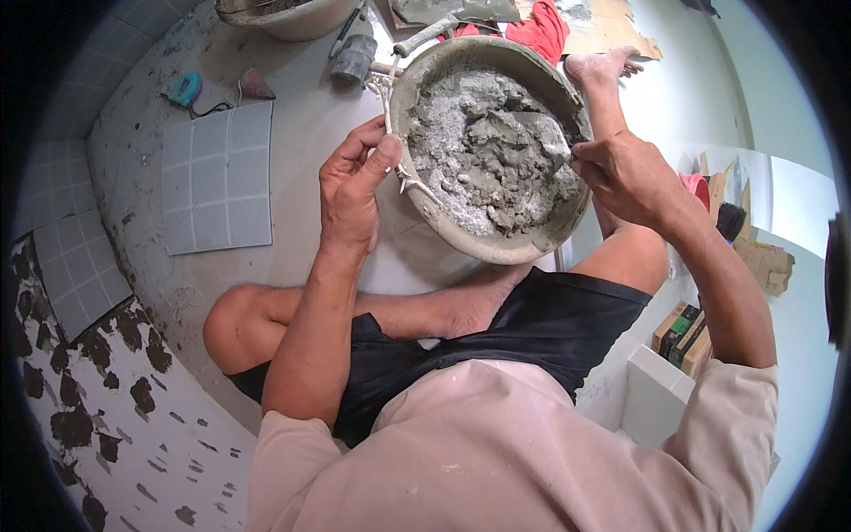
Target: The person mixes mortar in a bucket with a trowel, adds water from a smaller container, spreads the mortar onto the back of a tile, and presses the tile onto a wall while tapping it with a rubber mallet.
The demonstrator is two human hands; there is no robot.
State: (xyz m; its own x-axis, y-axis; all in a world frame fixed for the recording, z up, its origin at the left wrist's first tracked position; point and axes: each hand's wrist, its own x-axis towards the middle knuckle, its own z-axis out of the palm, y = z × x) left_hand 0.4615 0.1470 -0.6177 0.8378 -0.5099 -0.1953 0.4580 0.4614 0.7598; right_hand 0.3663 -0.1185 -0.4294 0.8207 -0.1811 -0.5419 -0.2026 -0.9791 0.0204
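A round, mortar-smeared bucket (523, 250) stands on the floor in front of my legs, filled with lumpy grey cement mix (483, 151). My left hand (355, 182) grips the bucket's left rim, thumb over the edge. My right hand (625, 173) is closed on the handle of a trowel (545, 129), whose blade is sunk in the wet mix at the right side. My bare right foot (603, 66) rests beyond the bucket.
A sheet of grey square tiles (217, 177) lies on the floor to the left, more tiles (80, 266) on the wall. A second bucket (292, 18), a hammer (355, 53), a red cloth (541, 31) and cardboard lie at the back. Books (683, 337) sit right.
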